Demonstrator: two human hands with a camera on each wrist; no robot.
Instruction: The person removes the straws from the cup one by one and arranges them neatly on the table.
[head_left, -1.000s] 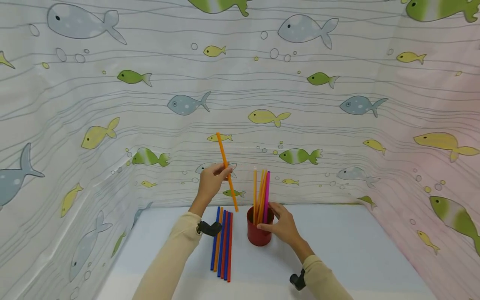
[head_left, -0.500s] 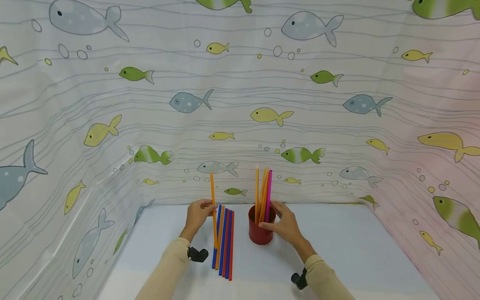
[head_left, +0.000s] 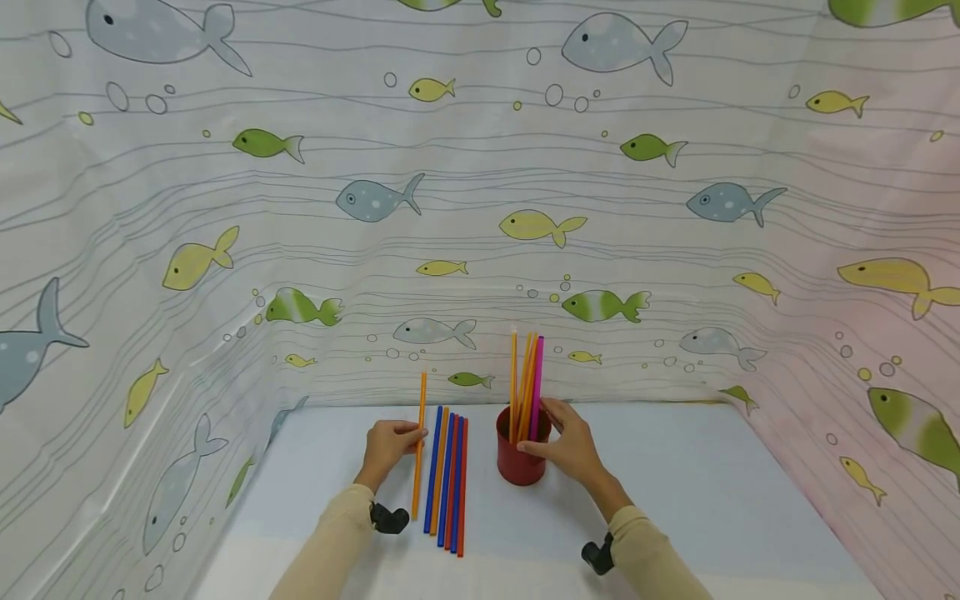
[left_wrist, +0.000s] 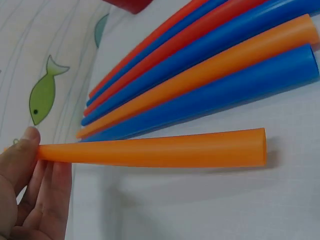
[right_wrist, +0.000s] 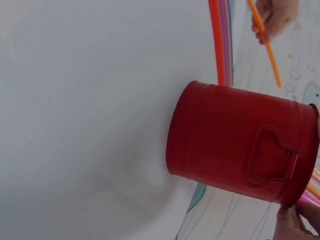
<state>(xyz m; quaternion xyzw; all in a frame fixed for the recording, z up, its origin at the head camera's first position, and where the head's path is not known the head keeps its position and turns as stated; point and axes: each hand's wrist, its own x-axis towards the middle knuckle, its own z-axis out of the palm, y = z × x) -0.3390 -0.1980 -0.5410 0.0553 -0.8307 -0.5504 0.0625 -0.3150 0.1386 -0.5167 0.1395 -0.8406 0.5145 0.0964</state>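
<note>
At lower centre, six tubes (head_left: 446, 483) already lie aligned on the desk (head_left: 637, 483); our left hand (head_left: 388, 448) pinches an orange tube (head_left: 417, 483) alongside, our right hand (head_left: 570, 442) holds the red cup (head_left: 517, 467), several upright tubes (head_left: 537, 383) left inside.

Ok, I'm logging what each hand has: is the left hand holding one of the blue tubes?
No, the left hand pinches an orange tube, and the blue tubes lie in the row beside it.

Cup (head_left: 520, 467): painted-looking metal, smooth, semi-gloss; tubes (head_left: 446, 483) at its 8 o'clock: smooth plastic, satin; table (head_left: 675, 483): smooth, matt; backdrop (head_left: 480, 183) at 12 o'clock: matt, creased sheet; sleeves (head_left: 330, 542): cloth
</note>
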